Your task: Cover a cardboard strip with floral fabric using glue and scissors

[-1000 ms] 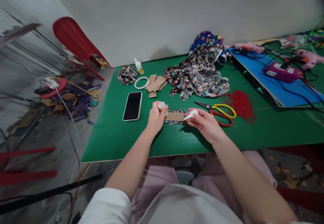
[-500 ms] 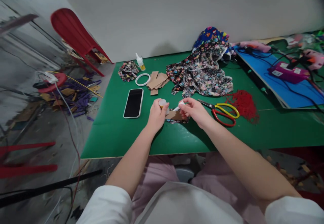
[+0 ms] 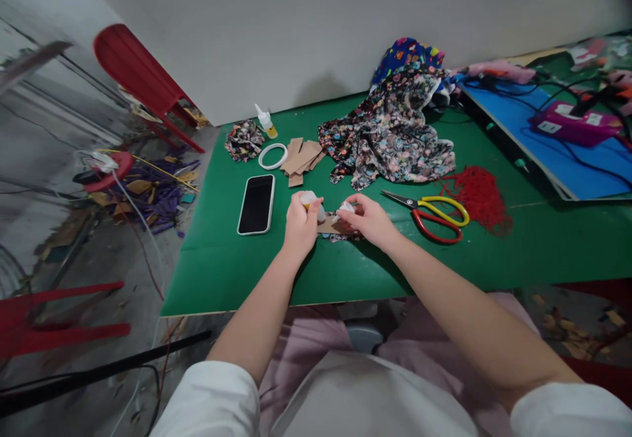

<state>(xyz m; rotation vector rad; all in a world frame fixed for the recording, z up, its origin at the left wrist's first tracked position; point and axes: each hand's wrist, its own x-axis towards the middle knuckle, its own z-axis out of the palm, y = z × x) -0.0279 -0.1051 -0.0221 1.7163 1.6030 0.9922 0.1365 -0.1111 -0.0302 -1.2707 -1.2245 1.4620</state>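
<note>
My left hand (image 3: 299,228) is closed around a small glue bottle (image 3: 309,199) with a yellow label, tilted over the work. In the fingertips of my right hand (image 3: 371,221) is a white pointed cap (image 3: 346,208), a short gap away from the bottle. Below both hands a brown cardboard strip (image 3: 328,226) lies on a piece of floral fabric (image 3: 340,237). My fingers cover parts of the strip and of the bottle.
Left of my hands lies a phone (image 3: 257,205). Behind are cardboard pieces (image 3: 302,159), a white ring (image 3: 273,156), another glue bottle (image 3: 266,122) and floral cloth (image 3: 395,141). Scissors (image 3: 429,212), red threads (image 3: 476,197) and a purple device (image 3: 575,124) are to the right.
The view has shifted slightly. The bottle in my left hand is tipped a little more, and my right hand still pinches the white cap near it.
</note>
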